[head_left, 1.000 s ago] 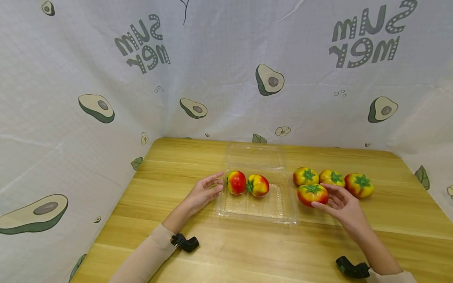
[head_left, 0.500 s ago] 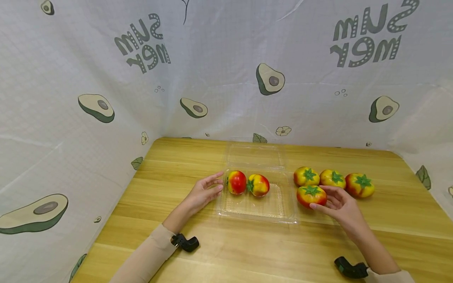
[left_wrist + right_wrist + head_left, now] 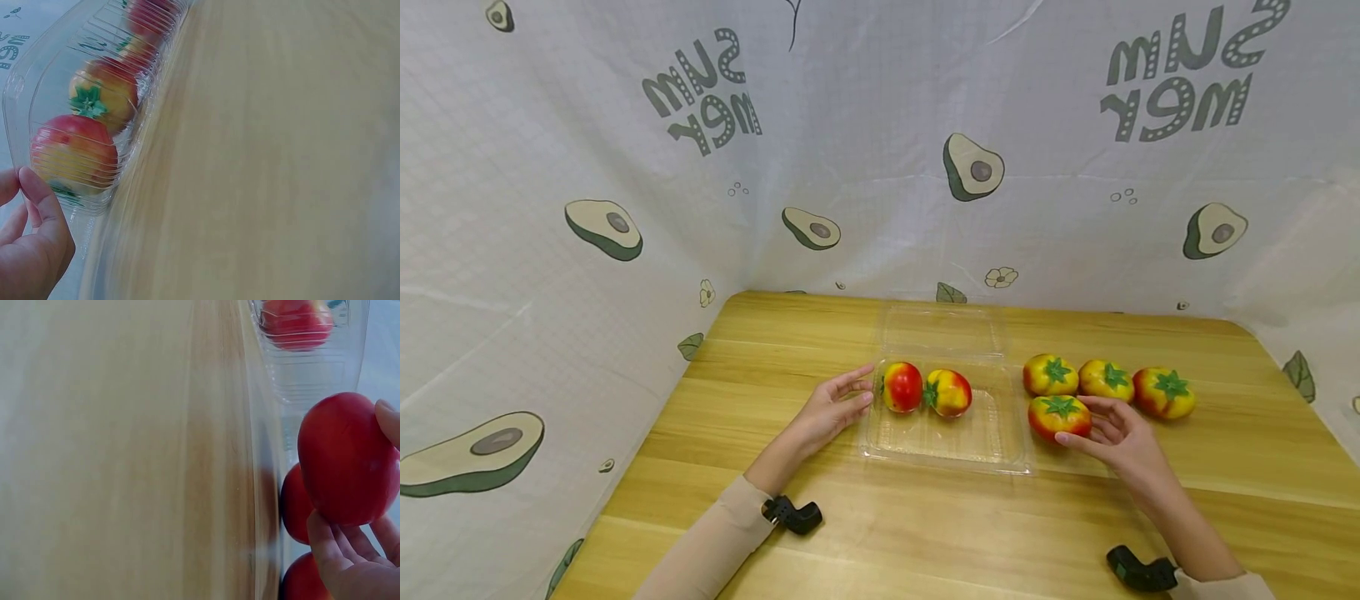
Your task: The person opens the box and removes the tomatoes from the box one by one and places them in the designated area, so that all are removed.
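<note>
A clear plastic clamshell box (image 3: 947, 457) lies with its lid folded back, and two red-yellow toy tomatoes (image 3: 902, 387) sit in its far left part. My left hand (image 3: 833, 410) is at the box's left edge; in the left wrist view, thumb and finger (image 3: 39, 187) pinch its rim. To the right of the box, my right hand (image 3: 1120, 437) holds another toy tomato (image 3: 1060, 417) between thumb and fingers, green leaf top upward. In the right wrist view, this held tomato (image 3: 350, 459) appears raised, its smooth red underside showing.
Behind my right hand, three more toy tomatoes (image 3: 1106, 380) stand in a row on the wooden table (image 3: 925, 533). The transparent lid (image 3: 940, 330) lies toward the table's back edge. An avocado-print cloth (image 3: 880, 167) hangs behind and along the sides.
My right hand has shifted slightly left and toward me with the held tomato. My left hand and the box stay in place.
</note>
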{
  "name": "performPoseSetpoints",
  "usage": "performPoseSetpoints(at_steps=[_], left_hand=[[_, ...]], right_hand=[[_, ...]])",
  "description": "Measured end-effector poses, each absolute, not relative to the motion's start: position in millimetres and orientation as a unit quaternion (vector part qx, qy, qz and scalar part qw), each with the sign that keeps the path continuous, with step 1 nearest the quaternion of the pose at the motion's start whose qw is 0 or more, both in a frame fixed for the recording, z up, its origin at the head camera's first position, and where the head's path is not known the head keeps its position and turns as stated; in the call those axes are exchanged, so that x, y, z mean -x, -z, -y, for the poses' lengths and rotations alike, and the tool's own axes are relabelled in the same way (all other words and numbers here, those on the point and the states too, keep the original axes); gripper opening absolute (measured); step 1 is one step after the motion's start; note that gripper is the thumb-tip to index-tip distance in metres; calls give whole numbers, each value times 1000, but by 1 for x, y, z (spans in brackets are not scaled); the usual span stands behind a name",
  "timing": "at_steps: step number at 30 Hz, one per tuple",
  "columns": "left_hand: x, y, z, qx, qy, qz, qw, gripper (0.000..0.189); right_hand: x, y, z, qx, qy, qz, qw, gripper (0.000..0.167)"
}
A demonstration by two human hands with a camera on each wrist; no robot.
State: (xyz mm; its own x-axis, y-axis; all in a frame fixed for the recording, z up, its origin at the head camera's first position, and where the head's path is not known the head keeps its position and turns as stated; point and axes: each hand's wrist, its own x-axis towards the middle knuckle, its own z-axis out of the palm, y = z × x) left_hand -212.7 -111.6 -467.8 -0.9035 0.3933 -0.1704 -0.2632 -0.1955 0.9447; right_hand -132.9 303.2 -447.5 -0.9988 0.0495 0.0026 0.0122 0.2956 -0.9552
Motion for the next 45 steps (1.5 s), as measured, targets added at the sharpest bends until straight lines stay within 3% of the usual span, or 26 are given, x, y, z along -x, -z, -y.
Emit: performPoseSetpoints(at_steps=[19,27,45], left_hand=[[214,469,112,-65,-771,-597,213,56],[213,469,112,-62,-772,-596,210,56],[214,469,111,-58,-775,-593,210,56]], right_hand=[[136,454,-305,12,-671,741,7,46],[137,456,-305,28,-633,773,2,47],[138,459,-306,41,-581,813,-20,61]])
